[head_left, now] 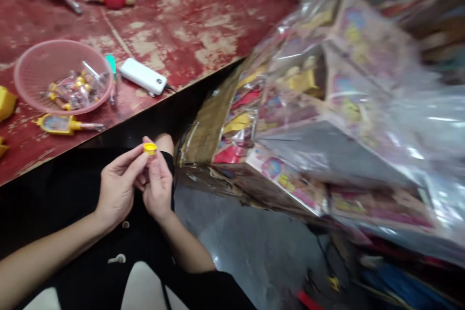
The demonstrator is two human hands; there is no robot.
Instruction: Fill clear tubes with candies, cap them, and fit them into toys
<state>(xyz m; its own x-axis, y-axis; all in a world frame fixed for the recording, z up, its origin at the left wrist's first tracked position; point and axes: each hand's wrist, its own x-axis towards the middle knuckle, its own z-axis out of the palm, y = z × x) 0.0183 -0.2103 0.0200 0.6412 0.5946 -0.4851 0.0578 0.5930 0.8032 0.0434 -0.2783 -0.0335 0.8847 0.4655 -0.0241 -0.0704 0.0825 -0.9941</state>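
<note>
- Left hand (118, 186) and right hand (159, 189) pinch a small yellow piece (150, 148) in their fingertips, beyond the edge of the red table (174, 24), above the lap.
- Pink basket (25, 99) and white device (141, 75) sit near that edge.
- Carton (203, 131) bounds the space at right.

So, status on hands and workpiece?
Left hand and right hand: fingers closed on small, round yellow plastic piece. Round pink plastic basket: on worn red table, away from both hands.
</note>
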